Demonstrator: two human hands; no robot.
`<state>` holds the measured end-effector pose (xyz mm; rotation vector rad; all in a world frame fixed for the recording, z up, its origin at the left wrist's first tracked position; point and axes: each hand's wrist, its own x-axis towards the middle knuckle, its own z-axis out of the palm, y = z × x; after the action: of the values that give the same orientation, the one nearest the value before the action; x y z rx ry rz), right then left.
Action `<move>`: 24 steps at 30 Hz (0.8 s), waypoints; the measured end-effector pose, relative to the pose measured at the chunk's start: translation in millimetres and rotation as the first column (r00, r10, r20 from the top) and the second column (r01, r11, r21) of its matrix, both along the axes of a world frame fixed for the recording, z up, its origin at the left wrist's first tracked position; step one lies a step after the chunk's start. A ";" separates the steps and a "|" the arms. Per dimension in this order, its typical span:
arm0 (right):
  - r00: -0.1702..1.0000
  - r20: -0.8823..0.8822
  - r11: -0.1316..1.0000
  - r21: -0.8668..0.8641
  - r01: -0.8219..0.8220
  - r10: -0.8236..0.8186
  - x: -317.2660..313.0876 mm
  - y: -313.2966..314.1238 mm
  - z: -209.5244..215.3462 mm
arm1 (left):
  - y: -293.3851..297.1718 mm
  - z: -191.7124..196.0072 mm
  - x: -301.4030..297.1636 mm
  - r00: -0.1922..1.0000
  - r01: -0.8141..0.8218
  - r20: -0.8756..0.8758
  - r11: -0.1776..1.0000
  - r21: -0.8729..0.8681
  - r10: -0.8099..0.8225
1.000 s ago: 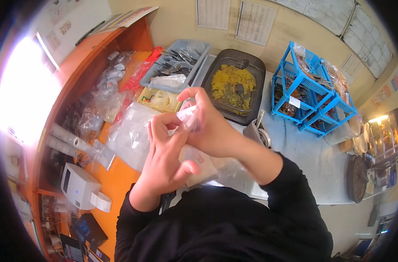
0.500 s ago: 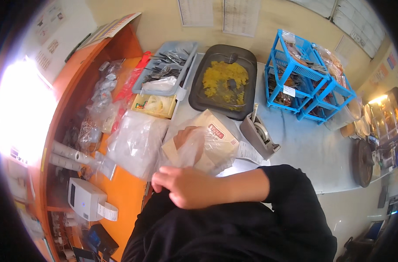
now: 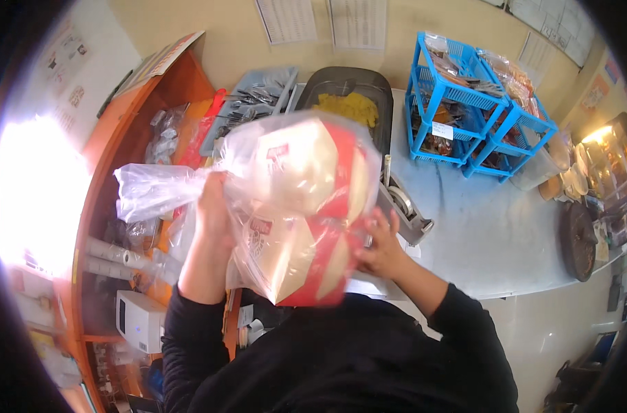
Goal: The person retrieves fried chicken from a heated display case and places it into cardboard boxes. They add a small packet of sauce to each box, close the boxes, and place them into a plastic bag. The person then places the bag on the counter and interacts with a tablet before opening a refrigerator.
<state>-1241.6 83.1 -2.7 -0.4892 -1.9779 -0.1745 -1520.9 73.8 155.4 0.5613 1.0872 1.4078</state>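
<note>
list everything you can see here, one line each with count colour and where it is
clear plastic bag: 1, see-through, held up in the middle, neck bunched to the left
paper packets: 2, cream and red, inside the bag
dark tray: 1, black, on the counter behind the bag, yellow food in it
blue baskets: at least 2, blue, back right of the counter, holding packets
tape dispenser: 1, grey, right of the bag
grey tray: 1, grey, left of the dark tray
small printer: 1, white, lower left shelf
paper rolls: a few, white, left shelf
left hand: grips the bag's neck
right hand: supports the bag from the right
</note>
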 end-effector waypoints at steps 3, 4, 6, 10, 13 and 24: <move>0.988 -0.138 0.993 -0.108 0.056 -0.070 -18.2 56.6 0.5 | -13.1 51.1 22.3 0.994 0.101 0.036 0.994 0.032 -0.103; 0.981 -0.165 0.981 -0.179 0.073 -0.103 -23.0 62.8 7.8 | -15.0 68.6 26.3 0.983 0.173 -0.065 0.985 0.028 -0.171; 0.972 -0.232 0.937 -0.346 -0.044 -0.040 -54.5 48.1 13.3 | -19.6 71.5 4.7 0.748 0.222 -0.643 0.975 0.007 -0.166; 0.971 -0.229 0.876 -0.452 -0.171 0.071 -88.6 -14.3 40.5 | -22.4 112.3 36.4 0.358 0.177 -0.933 0.983 0.051 -0.017; 0.957 -0.177 0.840 -0.460 -0.288 0.232 -114.7 -60.8 46.2 | -26.3 122.7 18.0 -0.013 0.272 -0.999 0.961 -0.043 -0.041; 0.979 0.018 0.666 -0.735 -0.125 0.203 -133.0 -5.0 -26.0 | -23.0 149.1 -23.9 -0.049 -0.012 -0.895 0.896 -0.444 -0.444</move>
<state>-1374.5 78.1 -28.7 -0.8148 -2.1278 0.7721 -1544.8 50.9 304.4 1.5873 2.2110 0.1782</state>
